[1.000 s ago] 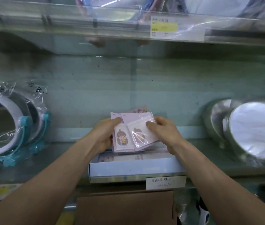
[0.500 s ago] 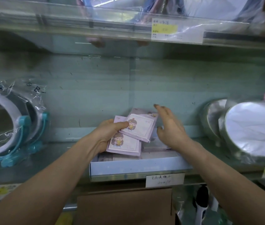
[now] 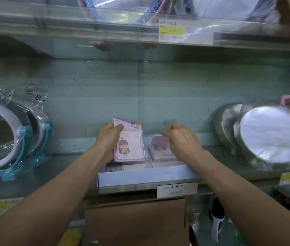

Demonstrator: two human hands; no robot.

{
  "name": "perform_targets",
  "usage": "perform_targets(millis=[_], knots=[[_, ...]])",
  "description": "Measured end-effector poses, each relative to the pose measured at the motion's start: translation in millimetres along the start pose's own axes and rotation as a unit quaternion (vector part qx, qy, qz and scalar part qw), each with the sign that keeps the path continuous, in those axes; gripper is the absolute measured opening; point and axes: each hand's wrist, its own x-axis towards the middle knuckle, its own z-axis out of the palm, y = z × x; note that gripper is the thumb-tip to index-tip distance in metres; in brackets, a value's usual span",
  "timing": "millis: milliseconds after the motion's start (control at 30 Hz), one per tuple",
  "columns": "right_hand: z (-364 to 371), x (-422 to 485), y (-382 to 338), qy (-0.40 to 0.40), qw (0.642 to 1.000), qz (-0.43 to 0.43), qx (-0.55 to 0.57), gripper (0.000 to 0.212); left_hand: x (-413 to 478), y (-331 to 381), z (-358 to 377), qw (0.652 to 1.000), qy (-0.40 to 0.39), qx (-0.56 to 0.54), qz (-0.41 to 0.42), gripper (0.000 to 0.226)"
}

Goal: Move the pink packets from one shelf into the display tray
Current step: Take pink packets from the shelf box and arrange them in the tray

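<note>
My left hand (image 3: 108, 141) grips a small stack of pink packets (image 3: 130, 145) with a cartoon girl on the front, held upright above the pale blue display tray (image 3: 146, 176). My right hand (image 3: 181, 141) pinches the top edge of another pink packet (image 3: 158, 148) that stands tilted at the tray's right side. More packets (image 3: 135, 167) lie flat in the bottom of the tray, partly hidden by its front wall.
Wrapped mirrors with teal stands (image 3: 13, 137) sit on the shelf at left. Round silver mirrors in plastic (image 3: 268, 137) crowd the right. A glass shelf (image 3: 105, 27) with a price label (image 3: 172, 31) hangs overhead. A brown cardboard box (image 3: 137, 222) stands below the tray.
My right hand has left the stack and taken hold of a packet at the tray's right side. My left hand has turned its stack upright.
</note>
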Motion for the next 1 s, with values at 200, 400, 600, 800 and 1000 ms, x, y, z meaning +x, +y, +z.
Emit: perform_targets(millis=[200,400,600,800,1000], knots=[[5.8,-1.3,2.3,-0.114,0.992,-0.008,-0.058,0.038,-4.3,2.3,-0.6,1.000,-0.014,-0.011,-0.004,0.019],[2.7,-2.6,0.0,-0.113,0.994,0.007,-0.011,0.049,-4.0,4.1,0.1,0.999,-0.027,-0.013,-0.027,0.016],[-4.8,1.4,-6.6,0.104,0.980,-0.170,0.014,0.071,-9.8,18.5,20.7,0.990,-0.105,-0.001,-0.096,0.017],[-0.4,1.3,-0.2,0.127,0.982,-0.138,0.005,0.030,-11.7,20.1,27.4,0.964,-0.150,0.119,-0.187,0.019],[-1.0,-1.7,-1.4,0.133,0.985,-0.096,0.047,0.036,-9.2,18.5,32.1,0.982,-0.104,0.128,-0.094,0.015]])
